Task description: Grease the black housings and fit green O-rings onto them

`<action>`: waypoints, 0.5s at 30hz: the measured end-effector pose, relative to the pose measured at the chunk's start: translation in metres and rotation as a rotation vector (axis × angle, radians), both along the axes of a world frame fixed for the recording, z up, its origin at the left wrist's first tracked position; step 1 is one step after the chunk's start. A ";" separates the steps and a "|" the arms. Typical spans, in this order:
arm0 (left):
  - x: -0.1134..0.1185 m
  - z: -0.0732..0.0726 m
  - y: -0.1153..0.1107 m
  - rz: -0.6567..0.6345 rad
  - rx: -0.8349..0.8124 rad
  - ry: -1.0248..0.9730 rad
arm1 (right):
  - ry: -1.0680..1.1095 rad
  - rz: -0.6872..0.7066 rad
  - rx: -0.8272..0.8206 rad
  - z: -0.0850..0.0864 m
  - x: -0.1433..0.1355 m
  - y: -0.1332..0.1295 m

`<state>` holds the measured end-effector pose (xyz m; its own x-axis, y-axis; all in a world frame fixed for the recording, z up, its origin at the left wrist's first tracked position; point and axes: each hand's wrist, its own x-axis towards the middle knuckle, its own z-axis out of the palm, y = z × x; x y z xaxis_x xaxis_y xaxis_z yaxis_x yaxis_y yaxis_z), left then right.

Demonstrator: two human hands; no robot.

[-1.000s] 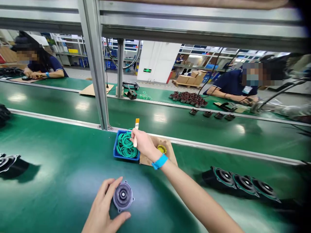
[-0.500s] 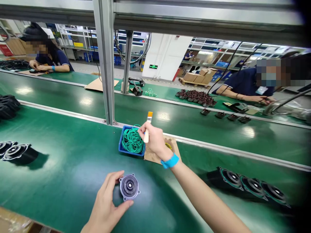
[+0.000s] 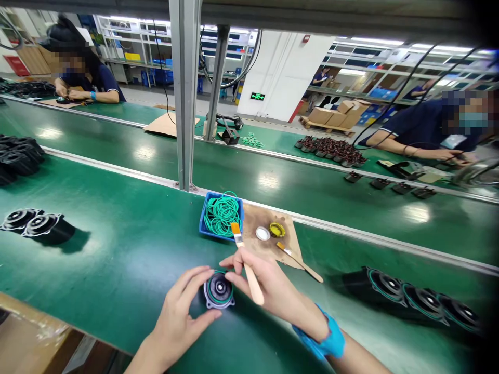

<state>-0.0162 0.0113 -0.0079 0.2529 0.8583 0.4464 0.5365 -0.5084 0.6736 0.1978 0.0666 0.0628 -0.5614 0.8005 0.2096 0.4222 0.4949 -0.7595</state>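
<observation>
- The right hand [image 3: 273, 291], gripping a brush [image 3: 245, 262], has come back from the blue tray [image 3: 202, 221] of green rings [image 3: 222, 213].
- A green ring now sits on the round black part [image 3: 219, 290], near centre of the worktop [image 3: 117, 249].
- The left hand [image 3: 179, 317] steadies that part with curled fingers.

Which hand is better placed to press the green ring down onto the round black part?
Right, probably. The right hand has fingertips at the green ring on the round black part, though it also holds the brush. The left hand cups the part's near side, steadying it.
</observation>
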 end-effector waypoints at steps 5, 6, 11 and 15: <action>-0.005 0.002 0.005 -0.047 0.081 0.122 | -0.118 0.093 0.304 -0.015 0.011 -0.014; -0.005 0.004 0.007 -0.055 0.076 0.137 | -0.099 0.087 0.339 -0.021 0.012 -0.016; -0.006 0.013 0.015 -0.096 0.078 0.189 | 0.043 -0.010 0.313 -0.042 0.008 -0.024; -0.003 0.005 0.008 -0.018 0.256 0.229 | 0.065 -0.112 0.439 -0.048 0.006 -0.034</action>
